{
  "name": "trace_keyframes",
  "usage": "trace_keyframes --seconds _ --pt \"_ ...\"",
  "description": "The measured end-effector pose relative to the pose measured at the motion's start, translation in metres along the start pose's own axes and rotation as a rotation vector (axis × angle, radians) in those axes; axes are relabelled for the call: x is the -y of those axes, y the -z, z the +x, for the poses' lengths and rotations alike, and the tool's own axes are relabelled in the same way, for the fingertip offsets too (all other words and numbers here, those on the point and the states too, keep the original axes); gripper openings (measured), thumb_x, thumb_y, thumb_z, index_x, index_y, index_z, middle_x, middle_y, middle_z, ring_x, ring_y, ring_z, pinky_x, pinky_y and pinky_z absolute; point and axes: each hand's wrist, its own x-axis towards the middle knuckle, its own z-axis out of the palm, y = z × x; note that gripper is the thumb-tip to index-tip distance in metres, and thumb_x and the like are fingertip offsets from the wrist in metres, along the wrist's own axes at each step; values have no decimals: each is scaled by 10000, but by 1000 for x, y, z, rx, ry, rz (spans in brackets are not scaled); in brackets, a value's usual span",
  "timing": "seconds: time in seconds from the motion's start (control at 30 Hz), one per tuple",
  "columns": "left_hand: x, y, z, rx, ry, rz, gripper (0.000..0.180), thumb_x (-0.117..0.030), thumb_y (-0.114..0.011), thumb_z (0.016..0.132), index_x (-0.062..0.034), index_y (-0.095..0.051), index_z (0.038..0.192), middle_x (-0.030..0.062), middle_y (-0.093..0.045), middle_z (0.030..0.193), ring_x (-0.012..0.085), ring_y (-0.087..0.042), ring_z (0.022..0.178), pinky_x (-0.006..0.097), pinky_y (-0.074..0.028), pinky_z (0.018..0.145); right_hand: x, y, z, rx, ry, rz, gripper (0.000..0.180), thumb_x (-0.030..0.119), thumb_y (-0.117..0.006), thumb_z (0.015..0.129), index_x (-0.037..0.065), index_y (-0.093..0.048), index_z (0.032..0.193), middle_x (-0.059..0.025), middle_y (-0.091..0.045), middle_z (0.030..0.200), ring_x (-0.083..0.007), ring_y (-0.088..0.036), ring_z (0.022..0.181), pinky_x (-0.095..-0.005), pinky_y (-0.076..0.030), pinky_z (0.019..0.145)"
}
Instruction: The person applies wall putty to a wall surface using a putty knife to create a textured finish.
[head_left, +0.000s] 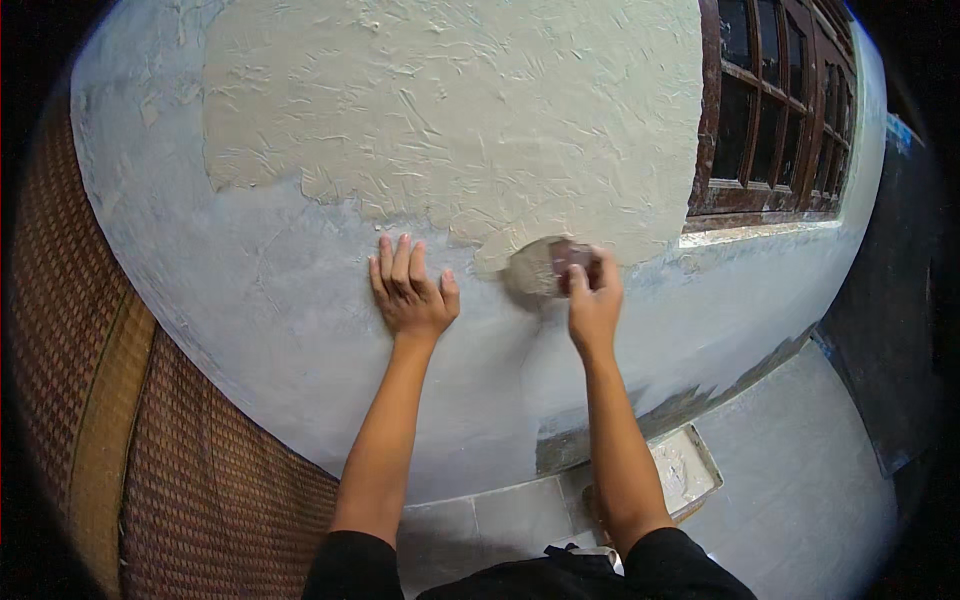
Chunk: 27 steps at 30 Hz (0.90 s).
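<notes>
My left hand (412, 292) lies flat on the grey wall (300, 300), fingers stretched up with their tips just under the ragged lower edge of a cream plaster coat (450, 120). In my right hand (594, 300) is a putty spreader (535, 270), held by its reddish-brown end between thumb and fingers. Its broad, rounded side is smeared with cream paste and points left, against the wall at the coat's lower edge. The spreader and the right fingers are slightly blurred.
A brown wooden window (770, 110) with small panes is at upper right, above a pale sill (760, 232). On the grey tiled floor (800, 430) stands an open container (688, 468) of cream paste, partly behind my right forearm. Woven brown matting (210, 470) borders the left; a dark panel (885, 300) stands far right.
</notes>
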Motion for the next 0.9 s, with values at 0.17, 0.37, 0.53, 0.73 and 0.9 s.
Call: trace_keyframes --seconds 0.17,0.37,0.53,0.73,0.9 --pt "-4 -1 0 -14 -4 -1 545 -289 -502 854 -49 -360 1322 147 -390 1352 383 -347 1343 532 -233 1103 -18 11 12 -34 112 -143 256 13 -598 849 -23 -561 1100 -118 -629 852 -201 -611 807 -314 -477 751" --pt "-1 0 1 -19 -4 3 539 -291 -500 855 -48 -374 1318 143 -392 1347 380 -348 1343 537 -231 1102 -21 0 4 96 62 -90 259 10 -594 844 -17 -564 1100 -154 -634 891 -195 -616 875 -312 -476 789" --pt "4 -2 0 -31 -7 11 537 -301 -489 863 -46 -373 1321 143 -393 1344 377 -352 1340 540 -235 1098 -5 17 16 -102 -87 107 262 20 -603 844 -19 -565 1101 -154 -644 934 -221 -625 895 -328 -481 812" --pt "0 0 2 -11 -6 10 536 -311 -483 871 -46 -371 1323 146 -391 1343 378 -351 1338 536 -235 1099 -13 11 16 24 50 -96 264 2 -579 860 -39 -550 1119 -120 -634 951 -187 -615 871 -317 -488 798" --pt "1 -2 1 -33 -7 8 526 -304 -488 872 -48 -375 1316 142 -396 1339 382 -357 1333 536 -248 1091 13 15 14 54 -110 153 213 -42 -538 873 -26 -544 1086 -80 -599 947 -132 -595 828 -280 -496 733"
